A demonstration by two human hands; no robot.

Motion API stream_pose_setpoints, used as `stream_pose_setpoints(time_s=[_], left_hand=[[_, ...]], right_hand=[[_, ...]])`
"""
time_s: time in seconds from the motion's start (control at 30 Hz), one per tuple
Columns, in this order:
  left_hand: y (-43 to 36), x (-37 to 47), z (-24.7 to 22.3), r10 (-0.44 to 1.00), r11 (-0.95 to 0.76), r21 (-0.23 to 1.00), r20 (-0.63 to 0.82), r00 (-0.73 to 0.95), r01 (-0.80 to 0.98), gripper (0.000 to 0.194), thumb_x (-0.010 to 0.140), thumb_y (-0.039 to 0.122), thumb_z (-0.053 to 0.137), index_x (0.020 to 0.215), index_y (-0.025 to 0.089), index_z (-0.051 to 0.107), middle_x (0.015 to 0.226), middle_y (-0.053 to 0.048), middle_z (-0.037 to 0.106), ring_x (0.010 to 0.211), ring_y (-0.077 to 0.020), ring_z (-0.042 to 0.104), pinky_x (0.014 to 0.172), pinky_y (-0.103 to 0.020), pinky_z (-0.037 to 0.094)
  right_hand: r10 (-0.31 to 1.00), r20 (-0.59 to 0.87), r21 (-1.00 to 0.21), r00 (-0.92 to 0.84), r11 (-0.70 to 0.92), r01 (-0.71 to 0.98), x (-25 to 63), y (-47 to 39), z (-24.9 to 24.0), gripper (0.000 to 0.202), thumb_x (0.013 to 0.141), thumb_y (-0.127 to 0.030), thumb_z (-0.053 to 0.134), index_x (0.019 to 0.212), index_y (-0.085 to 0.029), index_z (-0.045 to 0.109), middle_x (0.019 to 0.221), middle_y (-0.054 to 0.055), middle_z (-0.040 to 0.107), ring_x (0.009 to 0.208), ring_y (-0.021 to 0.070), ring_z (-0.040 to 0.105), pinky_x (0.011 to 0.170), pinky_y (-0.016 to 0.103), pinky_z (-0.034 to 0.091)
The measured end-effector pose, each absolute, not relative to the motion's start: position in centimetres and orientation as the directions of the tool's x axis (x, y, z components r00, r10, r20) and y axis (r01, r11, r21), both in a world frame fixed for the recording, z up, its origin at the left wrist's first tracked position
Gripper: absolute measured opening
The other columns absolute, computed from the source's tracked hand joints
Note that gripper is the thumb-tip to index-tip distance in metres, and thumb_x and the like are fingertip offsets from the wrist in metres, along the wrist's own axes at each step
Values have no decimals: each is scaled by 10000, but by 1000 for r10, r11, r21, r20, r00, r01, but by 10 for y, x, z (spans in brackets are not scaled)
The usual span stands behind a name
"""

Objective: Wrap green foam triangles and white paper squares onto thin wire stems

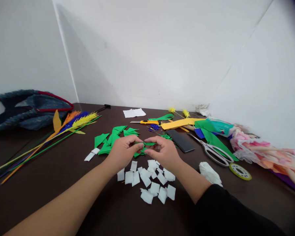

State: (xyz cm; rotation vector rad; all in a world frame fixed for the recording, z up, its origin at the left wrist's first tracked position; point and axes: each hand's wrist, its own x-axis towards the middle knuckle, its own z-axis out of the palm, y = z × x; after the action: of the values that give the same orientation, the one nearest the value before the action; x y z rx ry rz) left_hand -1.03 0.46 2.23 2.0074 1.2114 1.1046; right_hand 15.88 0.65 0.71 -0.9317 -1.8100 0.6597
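Note:
Both hands meet over the middle of the dark table. My left hand [125, 147] pinches one end of a small green paper piece [149, 144] between thumb and fingers. The other end sits in the closed fingers of my right hand [162, 149]. Fingertips partly hide the piece. Just left of and behind my left hand lies a loose pile of cut green paper pieces [115, 132]. Nearer the front edge, below the hands, several small white paper squares [145, 177] are scattered. Two more white squares [90, 154] lie left of the green pile.
At left rest coloured paper stalks [51, 137] and a denim item with red trim [34, 108]. Behind the hands are a yellow utility knife [149, 122] and a black phone [180, 141]. Scissors [215, 152], a tape roll [240, 171], crumpled tissue [209, 173] and a doll [265, 147] lie right.

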Motion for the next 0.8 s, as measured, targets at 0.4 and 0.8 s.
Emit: stream_pose_setpoints(time_s=[0.4, 0.8], left_hand=[[3, -6, 21, 859, -512, 727, 432, 276, 457, 78, 722, 251, 560, 751, 191, 601, 708, 4, 611, 675, -127, 543, 610, -242, 416], [5, -5, 17, 927, -275, 961, 258, 273, 25, 79, 726, 233, 578, 698, 164, 552, 620, 23, 557, 622, -109, 523, 636, -251, 415]], right_hand=[[929, 340, -911, -146, 364, 192, 155, 9, 3, 69, 698, -231, 568, 717, -175, 602, 557, -13, 586, 525, 117, 549, 531, 247, 439], [752, 612, -694, -247, 660, 288, 158, 6, 3, 177, 726, -225, 575, 892, -187, 621, 805, 40, 635, 738, 145, 594, 658, 281, 490]])
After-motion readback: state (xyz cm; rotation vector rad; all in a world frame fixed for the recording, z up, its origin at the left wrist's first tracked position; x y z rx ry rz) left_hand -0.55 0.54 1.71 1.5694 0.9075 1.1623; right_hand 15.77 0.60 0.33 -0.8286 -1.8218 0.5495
